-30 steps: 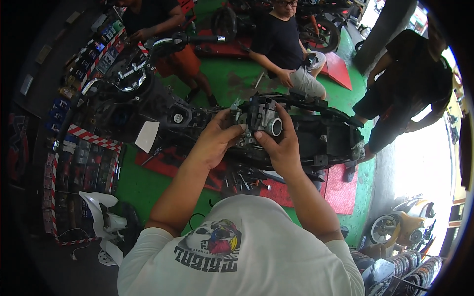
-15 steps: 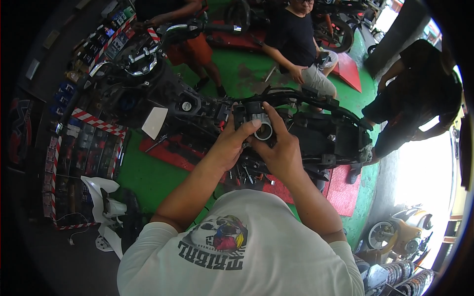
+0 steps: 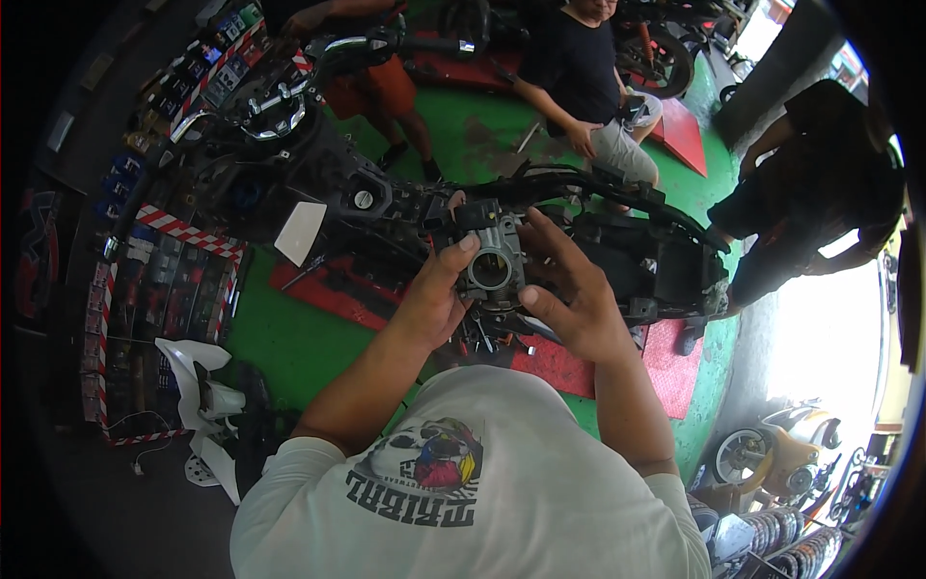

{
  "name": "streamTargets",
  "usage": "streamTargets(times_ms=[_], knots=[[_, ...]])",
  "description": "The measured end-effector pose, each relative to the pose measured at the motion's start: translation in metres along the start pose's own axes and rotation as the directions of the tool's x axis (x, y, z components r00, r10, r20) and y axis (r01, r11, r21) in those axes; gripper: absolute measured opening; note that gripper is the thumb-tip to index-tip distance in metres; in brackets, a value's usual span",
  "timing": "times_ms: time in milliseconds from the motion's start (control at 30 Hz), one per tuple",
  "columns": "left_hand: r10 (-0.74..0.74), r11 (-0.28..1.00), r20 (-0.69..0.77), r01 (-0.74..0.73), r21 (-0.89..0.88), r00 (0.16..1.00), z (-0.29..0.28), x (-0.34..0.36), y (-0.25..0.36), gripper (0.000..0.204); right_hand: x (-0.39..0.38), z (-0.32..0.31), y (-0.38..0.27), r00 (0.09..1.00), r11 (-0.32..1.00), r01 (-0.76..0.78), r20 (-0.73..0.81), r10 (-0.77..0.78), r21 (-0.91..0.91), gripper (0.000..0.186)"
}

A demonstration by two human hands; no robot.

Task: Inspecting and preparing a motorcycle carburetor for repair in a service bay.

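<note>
Throttle body (image 3: 490,253) is up in front of the chest, above the midsection of a stripped motorcycle (image 3: 400,198), round bore facing the wearer's head. Left hand (image 3: 434,294) is clamped on it: thumb across the near face beside the bore, a fingertip showing past the far edge. Black plastic housing (image 3: 473,214) sits on the throttle body's far side. Right hand (image 3: 581,294) has thumb and fingers spread apart, palm toward the part; thumb tip just beside the lower right edge, can't tell if it touches. Bike's bare tail section (image 3: 627,265) runs off to the right, handlebar (image 3: 362,48) to the upper left, round cap (image 3: 364,199) on the centre cover. White panel (image 3: 301,234) is just beside the bike's near flank. Hand tools (image 3: 487,343) lie below the throttle body in view, partly blocked by the left hand and shirt (image 3: 550,473). Red mat (image 3: 564,365) under that area, on green floor (image 3: 289,352). Far side of the bike: seated person in a black top (image 3: 579,72), another in orange shorts (image 3: 374,92). Third person in dark clothes (image 3: 820,145) stands right. Lower left: white fairing (image 3: 195,381) near a display case (image 3: 174,309) edged in red-white tape.
</note>
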State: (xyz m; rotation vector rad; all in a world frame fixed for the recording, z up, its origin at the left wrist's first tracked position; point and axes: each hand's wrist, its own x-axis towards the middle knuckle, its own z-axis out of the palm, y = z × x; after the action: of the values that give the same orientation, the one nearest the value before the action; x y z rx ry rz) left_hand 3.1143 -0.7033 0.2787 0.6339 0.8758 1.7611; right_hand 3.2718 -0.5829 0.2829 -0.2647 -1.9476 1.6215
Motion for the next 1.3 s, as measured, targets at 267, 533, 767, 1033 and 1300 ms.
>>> streamTargets(times_ms=[267, 533, 767, 1033, 1300], knots=[[-0.044, 0.997, -0.069, 0.049, 0.067, 0.997, 0.008, -0.007, 0.000, 0.079, 0.006, -0.017, 0.002, 0.988, 0.999, 0.035, 0.149, -0.039, 0.028, 0.082], [-0.269, 0.963, 0.007, 0.269, 0.014, 0.963, 0.002, -0.008, 0.008, 0.053, 0.006, -0.035, 0.007, 0.953, 0.996, -0.019, 0.299, 0.044, -0.085, 0.096], [-0.268, 0.963, 0.005, 0.268, 0.004, 0.963, 0.011, -0.008, 0.014, 0.050, 0.005, -0.024, 0.003, 0.976, 0.964, 0.102, 0.212, -0.049, -0.244, 0.122], [-0.238, 0.971, -0.039, 0.238, -0.002, 0.971, 0.011, -0.009, 0.013, 0.047, 0.006, -0.021, 0.006, 0.978, 0.959, 0.133, 0.188, -0.087, -0.249, 0.114], [-0.260, 0.965, -0.056, 0.258, -0.035, 0.964, 0.010, -0.012, 0.014, 0.046, 0.004, -0.022, 0.007, 0.970, 0.926, 0.179, 0.215, -0.110, -0.333, 0.117]])
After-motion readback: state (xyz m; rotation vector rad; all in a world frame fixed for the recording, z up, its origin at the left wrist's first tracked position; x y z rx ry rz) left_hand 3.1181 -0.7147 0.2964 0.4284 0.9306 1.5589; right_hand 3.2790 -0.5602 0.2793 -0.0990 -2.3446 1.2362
